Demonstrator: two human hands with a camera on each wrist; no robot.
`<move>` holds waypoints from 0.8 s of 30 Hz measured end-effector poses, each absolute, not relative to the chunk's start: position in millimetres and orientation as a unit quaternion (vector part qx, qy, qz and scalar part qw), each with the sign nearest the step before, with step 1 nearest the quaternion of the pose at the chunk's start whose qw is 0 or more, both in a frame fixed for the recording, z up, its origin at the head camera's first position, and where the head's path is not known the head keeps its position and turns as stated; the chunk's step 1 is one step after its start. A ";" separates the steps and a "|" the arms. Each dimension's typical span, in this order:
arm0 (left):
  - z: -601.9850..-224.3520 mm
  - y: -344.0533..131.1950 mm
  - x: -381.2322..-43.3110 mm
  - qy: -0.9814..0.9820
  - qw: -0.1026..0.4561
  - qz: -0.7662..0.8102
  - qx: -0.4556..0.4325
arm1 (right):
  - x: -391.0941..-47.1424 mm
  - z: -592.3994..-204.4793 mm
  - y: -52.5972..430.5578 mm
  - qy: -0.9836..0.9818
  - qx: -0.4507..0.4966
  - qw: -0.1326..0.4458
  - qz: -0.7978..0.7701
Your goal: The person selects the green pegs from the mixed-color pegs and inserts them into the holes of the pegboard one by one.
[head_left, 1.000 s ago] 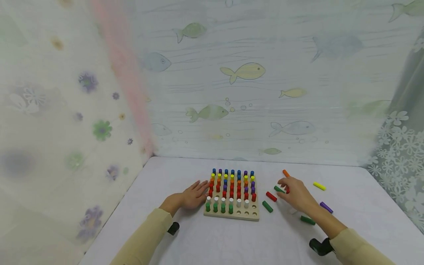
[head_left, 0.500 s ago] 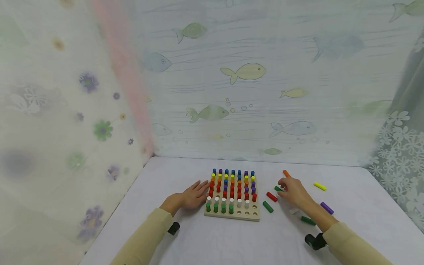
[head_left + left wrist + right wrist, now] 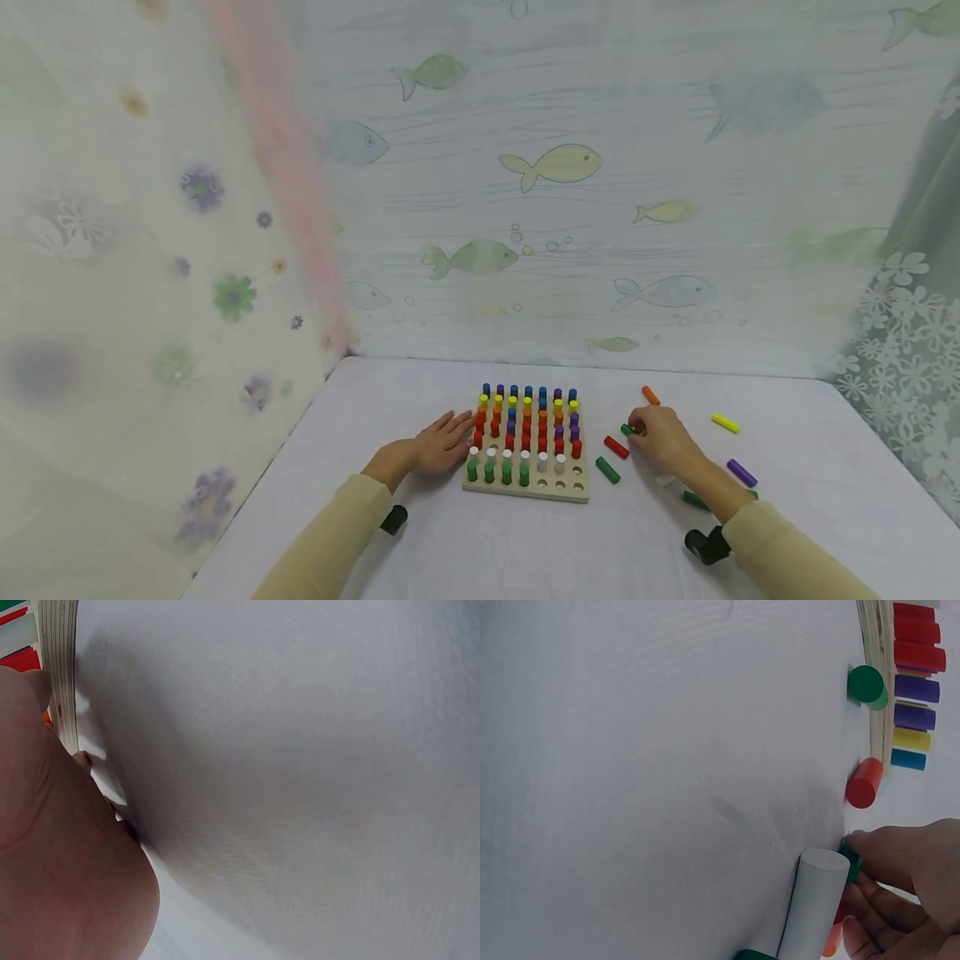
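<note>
A wooden pegboard (image 3: 525,493) carries rows of coloured pegs, with a few bare holes at its front right. My left hand (image 3: 435,446) rests on the table with fingers spread, fingertips at the board's left edge; the left wrist view shows that hand (image 3: 67,847) beside the board's side (image 3: 58,675). To the right of the board, my right hand (image 3: 663,437) pinches a green peg (image 3: 627,429) between thumb and fingers, low over the cloth. The right wrist view shows this green peg (image 3: 853,864) partly hidden by the thumb and a white peg (image 3: 814,900).
Loose pegs lie around the right hand: red (image 3: 617,447), green (image 3: 607,470), orange (image 3: 650,395), yellow (image 3: 725,423), purple (image 3: 742,472), and another green one (image 3: 695,500) partly behind the forearm. A white cloth covers the table (image 3: 540,550). A patterned curtain (image 3: 570,250) stands behind.
My right hand has shifted slightly and its thumb and fingers have closed on the green peg, which now shows less. The left hand has stayed at the board.
</note>
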State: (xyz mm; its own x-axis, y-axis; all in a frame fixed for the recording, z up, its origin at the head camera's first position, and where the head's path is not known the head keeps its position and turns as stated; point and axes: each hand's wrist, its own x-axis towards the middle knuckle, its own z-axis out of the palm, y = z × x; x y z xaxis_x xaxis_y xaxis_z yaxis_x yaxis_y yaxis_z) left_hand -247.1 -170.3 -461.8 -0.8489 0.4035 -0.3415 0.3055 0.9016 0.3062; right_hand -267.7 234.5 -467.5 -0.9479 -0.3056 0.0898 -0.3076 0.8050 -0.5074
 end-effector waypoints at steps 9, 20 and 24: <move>-459.9 -169.3 -246.4 0.954 0.204 0.116 0.187 | -267.4 -466.8 236.5 -0.950 0.173 -0.001 0.261; -460.5 -169.6 -246.3 0.954 0.198 0.111 0.196 | -258.0 -449.1 242.6 -0.935 0.193 0.007 0.299; -459.6 -169.6 -246.6 0.953 0.197 0.108 0.203 | -253.3 -442.7 245.5 -0.928 0.207 0.022 0.308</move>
